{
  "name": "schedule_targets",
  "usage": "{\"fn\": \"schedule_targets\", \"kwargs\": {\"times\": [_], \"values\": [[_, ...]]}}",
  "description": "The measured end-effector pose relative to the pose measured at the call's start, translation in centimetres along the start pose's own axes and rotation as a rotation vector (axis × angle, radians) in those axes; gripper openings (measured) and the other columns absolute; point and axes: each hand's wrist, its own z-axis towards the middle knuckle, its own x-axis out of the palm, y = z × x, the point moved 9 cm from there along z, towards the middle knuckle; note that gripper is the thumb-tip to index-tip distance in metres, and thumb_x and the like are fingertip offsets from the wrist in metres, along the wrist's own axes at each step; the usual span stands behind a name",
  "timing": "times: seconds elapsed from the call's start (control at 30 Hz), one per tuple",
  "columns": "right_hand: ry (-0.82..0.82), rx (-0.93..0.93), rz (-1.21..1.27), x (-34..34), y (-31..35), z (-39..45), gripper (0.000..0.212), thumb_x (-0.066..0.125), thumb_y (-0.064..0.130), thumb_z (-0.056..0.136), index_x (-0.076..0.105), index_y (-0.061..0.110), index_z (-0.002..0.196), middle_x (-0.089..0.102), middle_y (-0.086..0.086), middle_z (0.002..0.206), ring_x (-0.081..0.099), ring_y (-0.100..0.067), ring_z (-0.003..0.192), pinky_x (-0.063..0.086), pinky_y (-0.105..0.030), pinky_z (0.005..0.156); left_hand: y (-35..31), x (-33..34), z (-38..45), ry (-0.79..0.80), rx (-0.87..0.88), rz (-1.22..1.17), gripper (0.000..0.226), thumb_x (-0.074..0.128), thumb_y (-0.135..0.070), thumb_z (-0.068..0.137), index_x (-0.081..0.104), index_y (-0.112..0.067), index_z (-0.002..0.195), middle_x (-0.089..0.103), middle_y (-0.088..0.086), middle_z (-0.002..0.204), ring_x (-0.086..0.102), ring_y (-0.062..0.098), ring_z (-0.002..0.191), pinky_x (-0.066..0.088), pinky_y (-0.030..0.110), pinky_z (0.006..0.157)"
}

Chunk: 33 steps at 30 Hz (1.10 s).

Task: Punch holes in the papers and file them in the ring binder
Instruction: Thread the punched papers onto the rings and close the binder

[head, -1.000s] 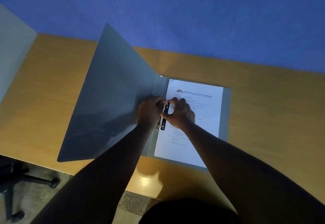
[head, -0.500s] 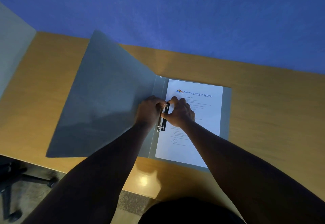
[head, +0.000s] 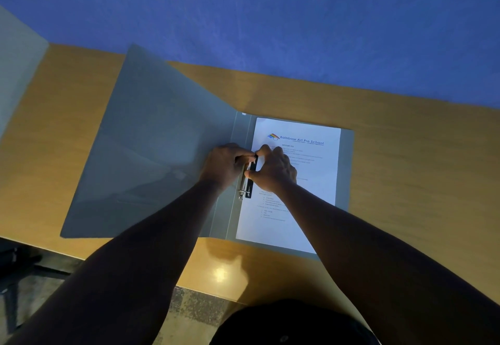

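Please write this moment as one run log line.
step: filing | binder: open | paper: inside | left hand, right hand: gripping ring clip

Beyond our right hand (head: 273, 171), the paper (head: 311, 182) is headed "Rainbow Art Pre School" and "APTITUDE TEST"; smaller print unreadable.

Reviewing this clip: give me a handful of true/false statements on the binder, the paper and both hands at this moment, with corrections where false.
1. The ring binder lies open on the wooden table. True.
2. The printed paper lies on the binder's left cover. False: it lies on the right side, beside the ring mechanism.
3. Both hands work at the ring mechanism. True: the left hand and right hand meet at its upper end.
4. The right hand rests flat on the bare table. False: it is over the paper, fingers curled at the clip.
5. A hole punch sits on the paper. False: none is visible.
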Motion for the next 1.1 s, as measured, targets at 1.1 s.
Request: {"fn": "schedule_targets", "kwargs": {"times": [1.1], "values": [[-0.013,0.077,0.301,-2.6,-2.6,-0.3,0.048,0.074,0.041,0.077,0.056,0.017,0.115,0.061,-0.003,0.110,0.059,-0.019,0.102,0.042,-0.026,0.077,0.3,0.3,0.1,0.006,-0.072,-0.041,0.012,0.073,-0.019,0.087,0.080,-0.020,0.097,0.076,-0.002,0.094,0.069,0.015,0.084,0.054,0.027,0.077]]}}
